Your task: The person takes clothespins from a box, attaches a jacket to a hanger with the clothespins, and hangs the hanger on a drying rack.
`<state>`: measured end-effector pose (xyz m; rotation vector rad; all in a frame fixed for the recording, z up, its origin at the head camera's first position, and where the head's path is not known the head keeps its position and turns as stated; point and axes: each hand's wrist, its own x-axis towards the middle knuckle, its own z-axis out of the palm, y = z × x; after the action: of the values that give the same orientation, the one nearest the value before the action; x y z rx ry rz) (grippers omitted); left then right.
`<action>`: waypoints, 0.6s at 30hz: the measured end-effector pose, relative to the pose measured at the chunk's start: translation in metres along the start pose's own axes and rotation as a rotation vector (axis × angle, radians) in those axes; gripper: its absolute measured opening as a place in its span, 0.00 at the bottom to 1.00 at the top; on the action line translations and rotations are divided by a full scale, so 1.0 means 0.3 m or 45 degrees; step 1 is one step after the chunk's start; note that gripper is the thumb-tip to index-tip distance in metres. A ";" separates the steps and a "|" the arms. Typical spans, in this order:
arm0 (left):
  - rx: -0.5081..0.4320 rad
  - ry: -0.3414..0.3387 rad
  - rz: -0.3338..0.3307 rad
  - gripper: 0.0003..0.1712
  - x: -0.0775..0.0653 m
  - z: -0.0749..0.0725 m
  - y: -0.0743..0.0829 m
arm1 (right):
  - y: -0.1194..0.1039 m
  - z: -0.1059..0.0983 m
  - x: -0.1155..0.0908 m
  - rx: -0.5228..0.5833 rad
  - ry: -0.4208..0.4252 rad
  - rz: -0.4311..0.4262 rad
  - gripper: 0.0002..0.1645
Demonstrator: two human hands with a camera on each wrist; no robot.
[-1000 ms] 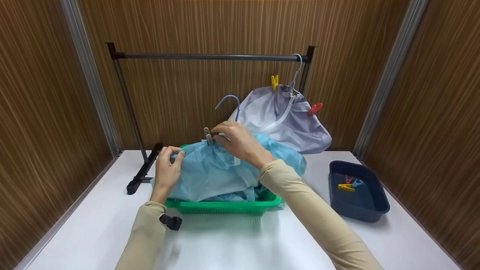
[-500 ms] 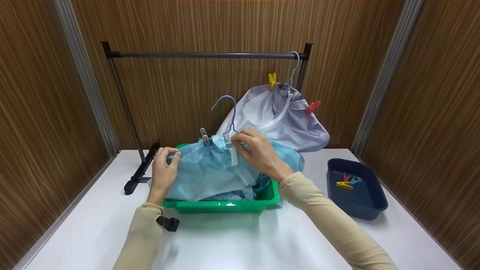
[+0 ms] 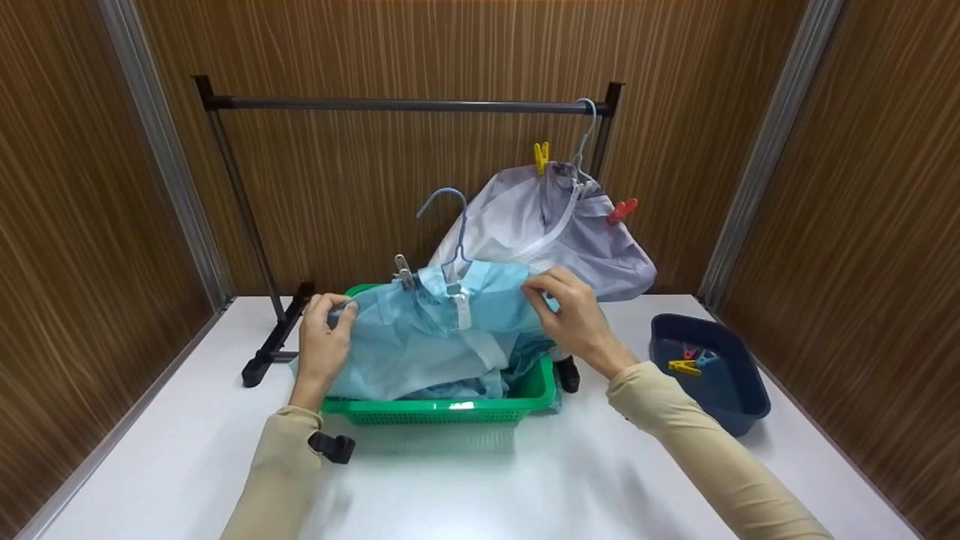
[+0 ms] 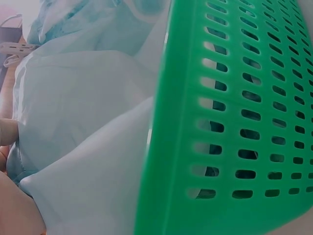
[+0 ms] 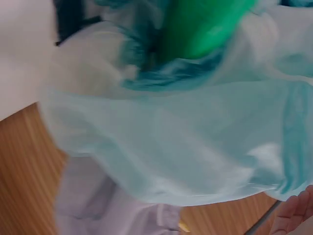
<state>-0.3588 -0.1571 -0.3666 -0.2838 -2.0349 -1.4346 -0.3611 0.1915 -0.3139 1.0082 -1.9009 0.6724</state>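
A light blue shirt (image 3: 405,352) on a blue wire hanger (image 3: 463,217) spreads over a green basket (image 3: 450,414). My left hand (image 3: 324,349) pinches the shirt's left shoulder between thumb and fingers. At the opposite shoulder, my right hand (image 3: 576,315) pinches the fabric's upper edge. A grey clothespin (image 3: 404,271) grips the shirt left of the collar, and a white zip pull hangs below the collar. In the left wrist view, pale cloth (image 4: 73,107) drapes inside the perforated basket wall (image 4: 234,122). The right wrist view shows the shirt's underside (image 5: 186,137), with fingertips (image 5: 293,210) at its edge.
Behind stands a dark clothes rack (image 3: 412,104). A pale grey garment (image 3: 487,214) hangs at its right end, with a yellow clothespin (image 3: 541,159) and a red clothespin (image 3: 622,211) on it. A navy tray (image 3: 739,409) at right holds several clothespins (image 3: 685,367).
My right hand has moved from beside the grey clothespin, past the collar, to the shirt's right shoulder, uncovering the collar and hanger neck. My left hand keeps its hold on the left shoulder.
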 end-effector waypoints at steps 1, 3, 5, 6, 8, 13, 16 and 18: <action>0.000 -0.001 0.001 0.09 0.000 0.000 0.000 | 0.010 -0.007 -0.011 -0.007 0.000 0.006 0.04; 0.003 0.003 0.005 0.09 0.000 -0.001 0.002 | 0.030 -0.022 -0.032 -0.020 -0.009 0.020 0.05; -0.001 0.011 0.027 0.09 0.001 -0.001 0.003 | 0.046 -0.038 -0.053 -0.048 -0.022 0.043 0.05; -0.002 0.013 0.037 0.09 0.001 -0.001 0.003 | 0.054 -0.046 -0.063 -0.059 -0.030 0.060 0.06; -0.008 0.018 0.056 0.08 0.002 -0.001 0.004 | 0.070 -0.063 -0.085 -0.076 -0.048 0.093 0.06; -0.037 0.020 0.062 0.08 0.001 0.001 0.004 | 0.115 -0.106 -0.137 -0.109 -0.084 0.166 0.06; -0.046 0.017 0.045 0.08 -0.002 0.001 0.002 | 0.148 -0.132 -0.170 -0.132 -0.098 0.218 0.05; -0.049 0.017 0.035 0.08 -0.004 0.001 0.002 | 0.172 -0.150 -0.194 -0.151 -0.105 0.249 0.06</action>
<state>-0.3577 -0.1564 -0.3669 -0.3164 -1.9874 -1.4568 -0.3675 0.2752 -0.3460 0.7931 -2.1044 0.6288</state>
